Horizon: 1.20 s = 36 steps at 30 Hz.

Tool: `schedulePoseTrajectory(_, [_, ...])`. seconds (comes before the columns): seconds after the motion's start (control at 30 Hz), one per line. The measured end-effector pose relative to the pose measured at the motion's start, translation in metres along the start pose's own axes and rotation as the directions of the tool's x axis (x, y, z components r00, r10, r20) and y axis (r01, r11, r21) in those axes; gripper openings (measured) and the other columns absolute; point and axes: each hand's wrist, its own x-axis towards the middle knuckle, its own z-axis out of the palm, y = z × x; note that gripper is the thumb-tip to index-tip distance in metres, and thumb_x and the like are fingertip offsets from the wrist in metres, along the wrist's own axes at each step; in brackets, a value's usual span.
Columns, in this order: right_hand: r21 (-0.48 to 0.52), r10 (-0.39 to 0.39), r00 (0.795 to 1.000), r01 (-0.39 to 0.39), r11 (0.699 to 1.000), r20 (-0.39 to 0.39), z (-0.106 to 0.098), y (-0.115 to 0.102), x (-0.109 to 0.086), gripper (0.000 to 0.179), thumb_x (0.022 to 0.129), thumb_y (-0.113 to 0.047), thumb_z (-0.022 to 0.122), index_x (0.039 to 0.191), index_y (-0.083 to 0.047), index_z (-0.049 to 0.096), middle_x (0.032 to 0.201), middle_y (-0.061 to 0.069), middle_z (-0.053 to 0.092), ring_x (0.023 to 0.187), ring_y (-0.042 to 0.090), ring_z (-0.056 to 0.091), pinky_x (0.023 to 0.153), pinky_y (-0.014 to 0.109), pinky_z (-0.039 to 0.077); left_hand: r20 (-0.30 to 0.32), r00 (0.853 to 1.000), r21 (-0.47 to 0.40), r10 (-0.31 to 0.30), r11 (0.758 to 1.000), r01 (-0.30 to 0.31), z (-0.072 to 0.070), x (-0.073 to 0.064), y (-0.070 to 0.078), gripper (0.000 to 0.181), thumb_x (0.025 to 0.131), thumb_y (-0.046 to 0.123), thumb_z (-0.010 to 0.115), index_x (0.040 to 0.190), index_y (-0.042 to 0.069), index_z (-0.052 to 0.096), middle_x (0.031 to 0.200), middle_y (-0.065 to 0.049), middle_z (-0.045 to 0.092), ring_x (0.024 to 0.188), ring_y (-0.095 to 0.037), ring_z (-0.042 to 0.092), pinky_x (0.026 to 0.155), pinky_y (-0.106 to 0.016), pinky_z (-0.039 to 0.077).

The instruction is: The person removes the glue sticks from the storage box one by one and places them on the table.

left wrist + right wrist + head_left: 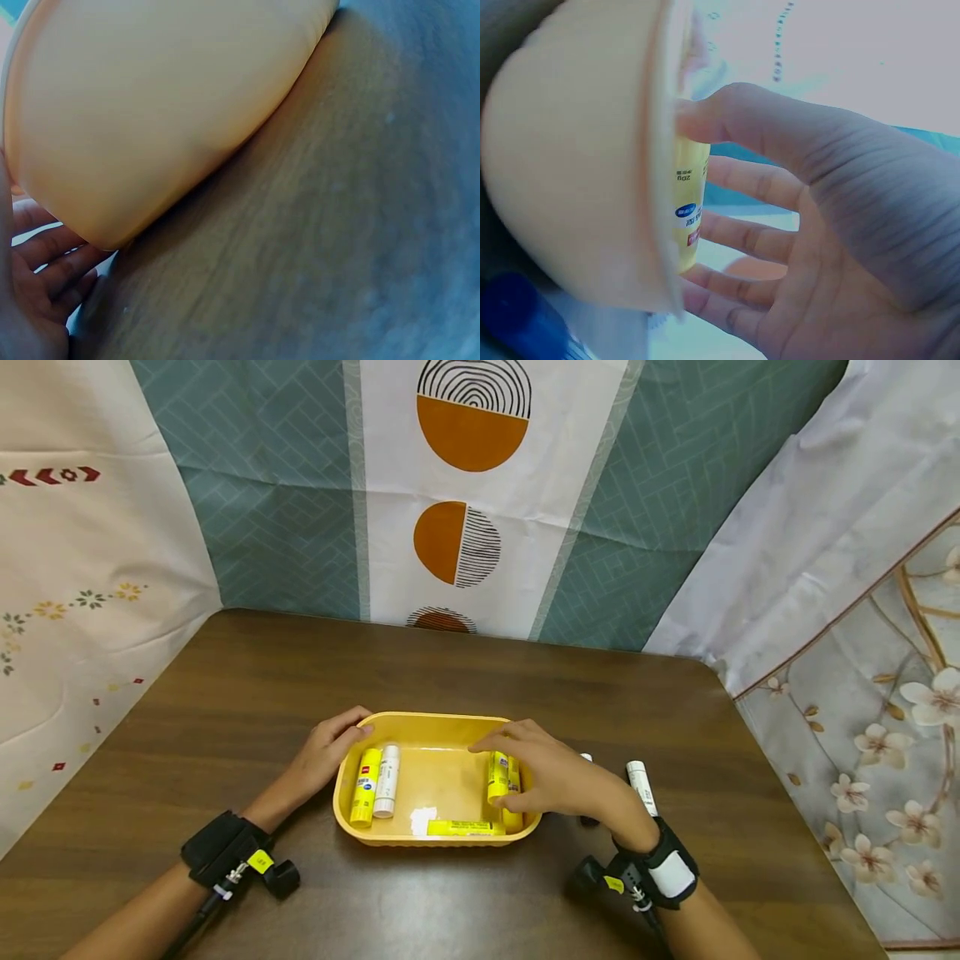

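A yellow plastic tray (442, 718) sits on the table. My left hand (333, 747) holds its left end, thumb over the rim and fingers along the outside; the left wrist view shows those fingers (56, 259) behind the tray wall. At the tray's right end my right hand (551, 768) holds a yellow glue stick (497, 777) between thumb and fingertips; in the right wrist view this glue stick (690, 202) shows above the rim. Under the hand, another yellow glue stick (513, 818) is partly hidden. A yellow one (363, 789) and a white one (386, 781) lie at the left.
One more yellow stick (465, 828) lies along the tray's near wall. Right of the tray, a white stick (641, 785) lies on the table (420, 902), partly behind the right wrist. A blue-capped item (517, 311) is beside the tray in the right wrist view. Patterned cloths hang behind.
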Motion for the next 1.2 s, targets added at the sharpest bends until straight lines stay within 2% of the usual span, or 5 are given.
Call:
schedulePoseTrajectory(0.23, [0.009, 0.010, 0.999, -0.010, 1.000, -0.039, -0.013, 0.001, -0.012, 0.064, 0.084, -0.028, 0.083, 0.142, -0.020, 0.056, 0.143, -0.002, 0.052, 0.133, 0.023, 0.041, 0.105, 0.051, 0.043, 0.006, 1.000, 0.000, -0.007, 1.000, 0.007, 0.001, 0.000, 0.002, 0.024, 0.108, 0.021, 0.047, 0.118, 0.007, 0.064, 0.105, -0.014, 0.063, 0.091, -0.027, 0.060, 0.076, -0.028, 0.053])
schedulePoseTrajectory(0.47, [-0.013, 0.033, 0.998, -0.034, 0.999, -0.044, -0.015, 0.002, -0.013, 0.064, 0.084, -0.032, 0.084, 0.142, -0.023, 0.057, 0.144, -0.003, 0.052, 0.134, 0.022, 0.041, 0.107, 0.050, 0.042, -0.006, 1.000, 0.006, 0.012, 1.000, -0.012, 0.000, 0.000, 0.002, 0.024, 0.107, 0.019, 0.047, 0.117, 0.007, 0.065, 0.105, -0.014, 0.064, 0.091, -0.026, 0.059, 0.078, -0.027, 0.052])
schedulePoseTrajectory(0.73, [-0.011, 0.016, 0.997, -0.016, 1.000, -0.069, -0.020, 0.002, -0.016, 0.064, 0.083, -0.025, 0.084, 0.140, -0.019, 0.058, 0.142, -0.001, 0.053, 0.132, 0.023, 0.043, 0.107, 0.051, 0.043, -0.011, 1.000, 0.026, 0.017, 1.000, -0.017, 0.000, 0.001, 0.002, 0.024, 0.108, 0.019, 0.047, 0.117, 0.007, 0.066, 0.106, -0.013, 0.065, 0.092, -0.026, 0.059, 0.079, -0.027, 0.052])
schedulePoseTrajectory(1.0, [-0.013, 0.013, 0.994, -0.014, 1.000, -0.108, -0.028, 0.005, -0.023, 0.061, 0.082, -0.022, 0.082, 0.139, -0.020, 0.059, 0.140, -0.005, 0.055, 0.132, 0.021, 0.042, 0.107, 0.051, 0.042, -0.013, 1.000, 0.033, 0.009, 0.999, -0.008, 0.001, 0.000, 0.003, 0.025, 0.108, 0.020, 0.047, 0.118, 0.006, 0.065, 0.106, -0.014, 0.065, 0.093, -0.027, 0.059, 0.079, -0.027, 0.052])
schedulePoseTrajectory(1.2, [0.006, 0.056, 0.995, -0.056, 0.998, -0.085, -0.036, 0.008, -0.029, 0.062, 0.085, -0.026, 0.081, 0.141, -0.020, 0.056, 0.142, -0.005, 0.053, 0.133, 0.021, 0.041, 0.107, 0.052, 0.042, -0.008, 1.000, 0.029, 0.017, 0.999, -0.017, 0.000, 0.001, 0.002, 0.025, 0.108, 0.020, 0.046, 0.118, 0.006, 0.065, 0.107, -0.013, 0.065, 0.093, -0.027, 0.059, 0.080, -0.027, 0.051])
